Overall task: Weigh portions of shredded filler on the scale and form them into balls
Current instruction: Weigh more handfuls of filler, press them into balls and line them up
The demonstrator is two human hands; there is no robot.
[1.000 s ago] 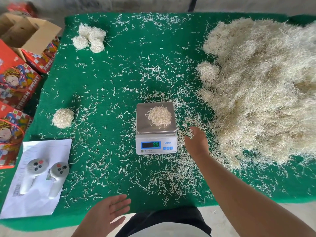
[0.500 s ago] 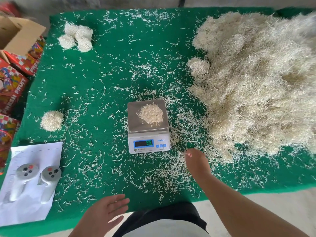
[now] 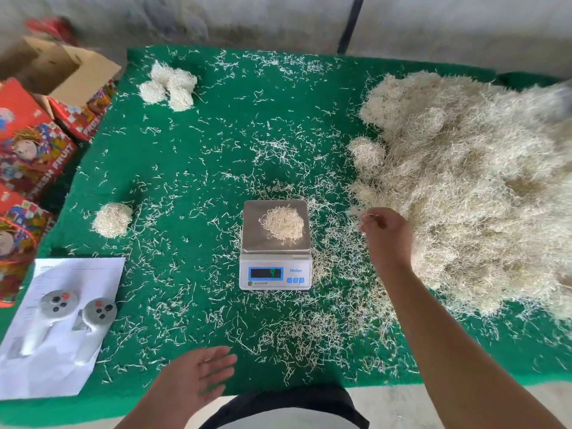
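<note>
1 head-worn wide-angle view, looking forward and steeply down from the near edge of the green table. It is sitting close: the scale is landing centre frame, both forearms are entering from the bottom edge. The far grey wall is showing along the top. Edges are bowing and blurring. No 2nd view is sharing the scene.

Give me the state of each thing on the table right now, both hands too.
Scale: switched on, display lit, digits blurred.
Portion: loose heap on the scale's platform, not yet balled.
Filler pile: heaped at the table's right side.
Single ball: formed, left of the scale.
Ball cluster: formed, at the far left corner.
Right hand: pinching strands at the pile's edge.
Left hand: open, palm up, empty.
Cardboard box: flaps open.
</note>
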